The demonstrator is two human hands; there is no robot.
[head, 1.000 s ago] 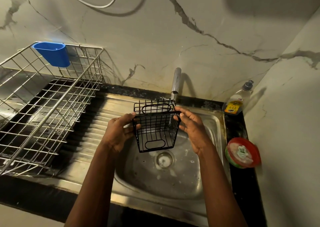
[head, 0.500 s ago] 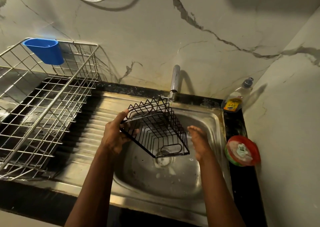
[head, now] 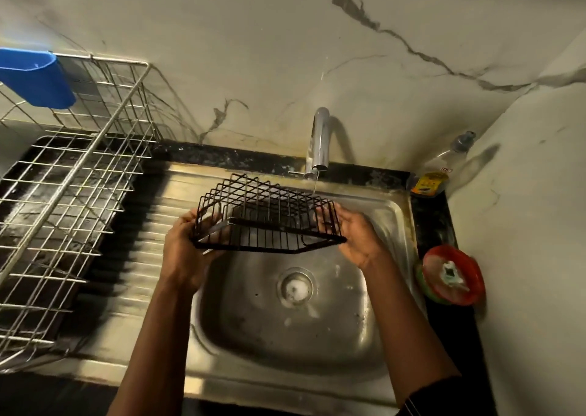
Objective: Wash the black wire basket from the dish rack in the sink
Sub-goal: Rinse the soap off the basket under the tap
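Your left hand [head: 187,250] grips the left end of the black wire basket [head: 266,222], fingers curled round its wires. Your right hand [head: 355,238] cups the right end, palm turned inward. Both forearms reach forward from the near edge.

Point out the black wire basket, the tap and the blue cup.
black wire basket [head: 269,215]: head view, on its wire grid.
tap [head: 319,139]: head view, on its curved spout.
blue cup [head: 35,80]: head view, on its front wall.
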